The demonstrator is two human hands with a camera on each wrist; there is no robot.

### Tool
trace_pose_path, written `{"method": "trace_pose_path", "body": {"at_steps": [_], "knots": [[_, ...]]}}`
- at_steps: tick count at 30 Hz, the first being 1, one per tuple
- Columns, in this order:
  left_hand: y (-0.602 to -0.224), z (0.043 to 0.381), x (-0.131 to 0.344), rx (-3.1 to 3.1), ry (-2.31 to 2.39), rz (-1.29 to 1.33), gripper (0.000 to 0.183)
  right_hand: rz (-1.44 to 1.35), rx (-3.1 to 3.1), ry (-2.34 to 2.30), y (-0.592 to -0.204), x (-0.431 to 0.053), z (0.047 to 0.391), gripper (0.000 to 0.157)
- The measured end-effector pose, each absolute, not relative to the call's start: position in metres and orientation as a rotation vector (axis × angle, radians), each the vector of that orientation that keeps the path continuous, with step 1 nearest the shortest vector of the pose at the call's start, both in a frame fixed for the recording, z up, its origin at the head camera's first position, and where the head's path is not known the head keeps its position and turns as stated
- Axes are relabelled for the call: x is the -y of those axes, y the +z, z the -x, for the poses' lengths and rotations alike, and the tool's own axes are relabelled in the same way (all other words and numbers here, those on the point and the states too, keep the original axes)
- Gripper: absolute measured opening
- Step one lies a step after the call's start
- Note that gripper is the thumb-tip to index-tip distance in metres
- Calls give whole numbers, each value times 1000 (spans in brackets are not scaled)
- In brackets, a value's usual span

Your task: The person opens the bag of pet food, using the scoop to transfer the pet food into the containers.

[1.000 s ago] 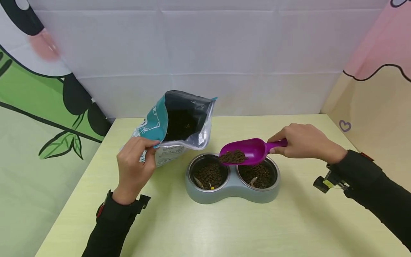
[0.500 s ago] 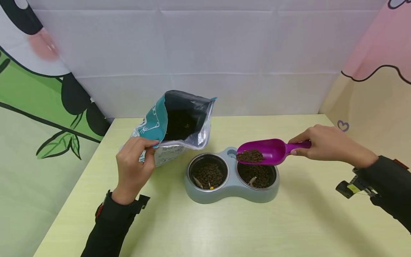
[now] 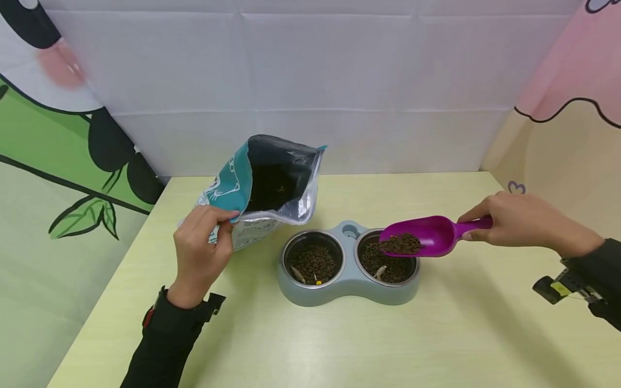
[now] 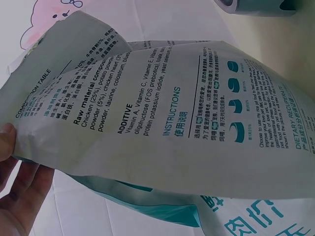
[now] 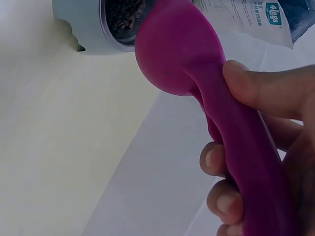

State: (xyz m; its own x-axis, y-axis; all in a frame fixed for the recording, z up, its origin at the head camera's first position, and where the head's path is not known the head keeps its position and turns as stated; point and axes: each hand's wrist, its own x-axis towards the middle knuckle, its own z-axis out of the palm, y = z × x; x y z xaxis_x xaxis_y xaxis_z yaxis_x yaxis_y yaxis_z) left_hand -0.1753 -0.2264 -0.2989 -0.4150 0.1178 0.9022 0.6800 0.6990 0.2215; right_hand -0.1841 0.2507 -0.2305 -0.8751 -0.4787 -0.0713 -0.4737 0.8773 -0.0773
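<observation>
My right hand (image 3: 526, 222) grips the handle of a purple scoop (image 3: 439, 233), its blade carrying brown kibble (image 3: 401, 244) above the right bowl. In the right wrist view fingers and thumb wrap round the scoop's handle (image 5: 246, 147). My left hand (image 3: 201, 250) pinches the edge of an open teal and white pet food bag (image 3: 230, 186), which leans with its silvery mouth facing up and dark contents inside. A grey-blue double pet bowl (image 3: 346, 285) holds kibble in both steel bowls. Small pale bits lie on the kibble, and a yellow bit shows in the left bowl.
A pale wooden table (image 3: 310, 345) carries everything. Behind it hangs a white cloth backdrop (image 3: 330, 70), with a cartoon-printed side panel (image 3: 48, 161) at left and a beige and pink one (image 3: 572, 161) at right. The bag stands left of and behind the double bowl.
My right hand has moved right with the loaded scoop, from between the bowls to over the right bowl, and slightly lower. My left hand and the bag stay nearly still.
</observation>
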Motion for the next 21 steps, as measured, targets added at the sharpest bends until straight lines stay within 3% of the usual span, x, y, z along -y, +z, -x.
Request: {"method": "trace_pose_path", "body": {"at_steps": [21], "knots": [[-300,175,227,1928,-723,616,13,864,-2976,106,-222,-237,187,17]]}}
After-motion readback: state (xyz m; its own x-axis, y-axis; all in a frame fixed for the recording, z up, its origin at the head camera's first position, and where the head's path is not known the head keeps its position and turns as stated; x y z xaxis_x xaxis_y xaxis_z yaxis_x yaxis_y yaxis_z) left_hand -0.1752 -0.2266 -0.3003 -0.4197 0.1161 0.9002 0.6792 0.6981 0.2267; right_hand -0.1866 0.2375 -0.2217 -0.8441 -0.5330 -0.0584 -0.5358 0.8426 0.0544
